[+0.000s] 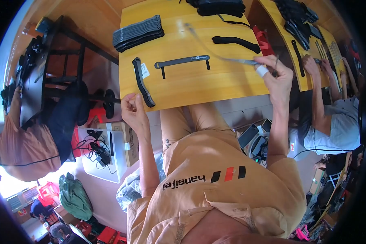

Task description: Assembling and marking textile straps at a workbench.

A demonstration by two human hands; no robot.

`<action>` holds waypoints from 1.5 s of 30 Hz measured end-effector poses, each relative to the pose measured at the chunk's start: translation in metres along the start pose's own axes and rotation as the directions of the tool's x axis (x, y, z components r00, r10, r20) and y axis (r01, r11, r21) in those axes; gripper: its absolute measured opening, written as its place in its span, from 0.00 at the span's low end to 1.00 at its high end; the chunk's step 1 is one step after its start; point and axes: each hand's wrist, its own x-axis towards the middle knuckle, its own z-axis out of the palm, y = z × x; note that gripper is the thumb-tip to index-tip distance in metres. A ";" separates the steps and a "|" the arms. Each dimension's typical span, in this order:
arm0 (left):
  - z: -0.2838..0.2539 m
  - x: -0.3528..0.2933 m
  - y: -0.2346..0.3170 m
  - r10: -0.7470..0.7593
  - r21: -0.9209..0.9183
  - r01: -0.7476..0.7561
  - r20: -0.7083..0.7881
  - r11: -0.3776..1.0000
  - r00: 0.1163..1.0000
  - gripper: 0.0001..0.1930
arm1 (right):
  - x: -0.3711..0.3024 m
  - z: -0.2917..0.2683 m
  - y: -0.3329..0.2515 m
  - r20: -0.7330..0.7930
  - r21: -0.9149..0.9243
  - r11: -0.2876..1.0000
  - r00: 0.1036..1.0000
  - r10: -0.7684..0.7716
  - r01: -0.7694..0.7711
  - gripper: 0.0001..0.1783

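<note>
My right hand [275, 77], with white tape round a finger, is closed on a thin grey strip [215, 55]. The strip curves away to the upper left, its far part blurred. A slim dark object, too small to identify, shows between the same fingers. Resting at the table's front left edge, my left hand [133, 110] has loosely curled fingers apart and holds nothing visible. Just beside it lies a small bundle of black straps [143, 83] over a white label [144, 70]. Between my hands, a slotted dark strap [182, 62] lies across two short black pieces.
On the yellow table [183, 89], a stack of grey-black straps [138, 32] sits far left. A black strap bundle [236, 42] lies right, and a black pile [219, 6] at the back. Co-workers sit on both sides; one's hands [313, 65] work at the neighbouring table.
</note>
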 end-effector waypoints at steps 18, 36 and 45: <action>0.034 -0.030 0.046 -0.033 -0.033 0.190 0.941 0.981 0.337 0.10 | -0.039 0.053 0.006 0.397 0.058 0.969 0.896 0.197 -0.239 0.10; 0.063 0.068 -0.018 -0.184 -0.054 0.264 0.584 0.963 0.791 0.06 | 0.002 0.124 0.114 0.238 0.361 0.771 0.851 0.467 -0.524 0.06; 0.079 0.085 -0.030 -0.191 -0.081 0.277 0.544 0.957 0.817 0.07 | 0.015 0.132 0.121 0.293 0.304 0.690 0.754 0.588 -0.657 0.06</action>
